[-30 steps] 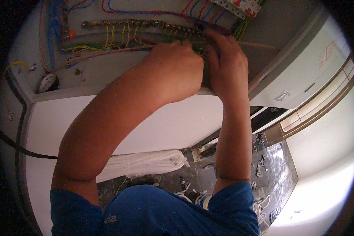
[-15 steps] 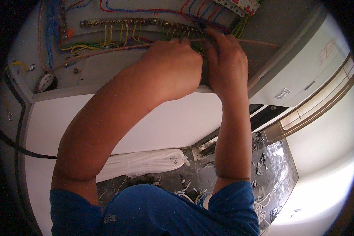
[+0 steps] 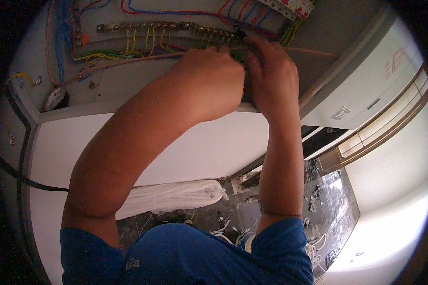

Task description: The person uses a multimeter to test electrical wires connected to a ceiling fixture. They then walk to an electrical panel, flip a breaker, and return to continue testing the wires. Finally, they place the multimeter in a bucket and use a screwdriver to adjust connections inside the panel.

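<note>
Both my hands are up inside a grey electrical cabinet, at the right end of a terminal bar (image 3: 142, 27) with screws and yellow and green wires (image 3: 128, 42). My left hand (image 3: 209, 80) is closed, knuckles up, over the wire bundle; whatever its fingers hold is hidden behind it. Close beside it, my right hand (image 3: 275, 78) has bent fingers reaching to a small dark piece (image 3: 241, 33) at the bar's end. Its fingertips are dim, and I cannot make out what they grip. A pinkish cable (image 3: 128, 61) runs behind both hands.
Circuit breakers (image 3: 290, 7) sit at the upper right, with red and blue wires leading to them. The cabinet's lower lip (image 3: 90, 110) passes beneath my forearms. A white wrapped bundle (image 3: 176, 198) lies on the dark, littered floor. At the right is a light panel (image 3: 361, 95).
Little differs. The fingers of my right hand have shifted slightly at the dark piece by the bar's end. My left hand stays in place.
</note>
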A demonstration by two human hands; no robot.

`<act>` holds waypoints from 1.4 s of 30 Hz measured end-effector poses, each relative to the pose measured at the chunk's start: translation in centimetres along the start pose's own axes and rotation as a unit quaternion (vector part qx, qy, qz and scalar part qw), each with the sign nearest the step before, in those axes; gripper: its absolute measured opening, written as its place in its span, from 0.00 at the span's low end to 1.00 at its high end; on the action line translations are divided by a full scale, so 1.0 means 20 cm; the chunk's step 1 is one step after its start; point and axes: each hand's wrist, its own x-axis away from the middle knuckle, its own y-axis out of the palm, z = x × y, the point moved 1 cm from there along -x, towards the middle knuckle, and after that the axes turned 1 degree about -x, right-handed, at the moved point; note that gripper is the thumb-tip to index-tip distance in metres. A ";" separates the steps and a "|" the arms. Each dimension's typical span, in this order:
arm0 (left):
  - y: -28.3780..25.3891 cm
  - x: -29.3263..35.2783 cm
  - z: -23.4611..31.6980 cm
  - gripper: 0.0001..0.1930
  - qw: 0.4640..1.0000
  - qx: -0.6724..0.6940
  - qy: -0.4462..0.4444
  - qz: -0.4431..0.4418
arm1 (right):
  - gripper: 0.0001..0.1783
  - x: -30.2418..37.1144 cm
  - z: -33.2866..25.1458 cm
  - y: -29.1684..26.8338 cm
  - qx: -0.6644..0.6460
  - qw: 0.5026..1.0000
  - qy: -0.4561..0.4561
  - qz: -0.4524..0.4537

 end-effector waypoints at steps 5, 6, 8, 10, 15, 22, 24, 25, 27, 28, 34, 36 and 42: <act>-0.01 0.00 0.00 0.13 1.000 -0.007 -0.004 -0.020 | 0.16 0.00 0.01 -0.01 -0.006 1.000 0.000 0.015; -0.02 -0.01 0.00 0.13 0.999 -0.009 -0.003 -0.030 | 0.15 0.01 0.01 -0.02 -0.005 1.000 0.007 0.018; -0.02 -0.01 0.00 0.13 0.999 -0.004 -0.004 -0.037 | 0.15 0.02 -0.01 -0.03 -0.006 0.999 0.021 0.025; -0.02 -0.02 0.01 0.13 1.000 -0.003 -0.005 -0.028 | 0.14 0.03 -0.01 -0.05 -0.011 0.999 0.016 0.041; 0.00 -0.01 -0.01 0.14 0.999 -0.024 0.011 0.036 | 0.15 0.04 -0.02 -0.06 -0.029 0.997 0.051 0.043; -0.03 -0.01 0.00 0.14 1.000 -0.002 -0.014 -0.010 | 0.13 0.09 -0.02 -0.08 -0.143 0.983 0.053 0.101; -0.03 0.00 0.00 0.14 1.000 0.007 -0.005 0.026 | 0.12 0.11 -0.02 -0.09 -0.179 0.975 0.062 0.117; -0.05 0.00 0.01 0.14 1.000 0.007 -0.015 0.004 | 0.11 0.12 -0.02 -0.09 -0.201 0.969 0.066 0.125; -0.08 0.00 0.02 0.15 0.999 0.005 -0.039 -0.037 | 0.11 0.13 -0.01 -0.09 -0.230 0.960 0.074 0.141; -0.09 0.01 0.02 0.15 1.000 -0.003 -0.025 -0.006 | 0.10 0.13 -0.03 -0.12 -0.236 0.958 0.077 0.146; -0.09 0.02 0.04 0.14 0.999 -0.026 0.000 0.043 | 0.08 0.25 -0.03 -0.19 -0.333 0.921 0.111 0.169; -0.11 0.01 0.06 0.15 0.999 -0.032 -0.001 0.026 | 0.08 0.34 -0.03 -0.23 -0.386 0.895 0.141 0.172; -0.13 0.03 0.11 0.15 0.996 0.017 -0.068 0.046 | 0.08 0.69 0.00 -0.40 -0.514 0.800 0.263 0.161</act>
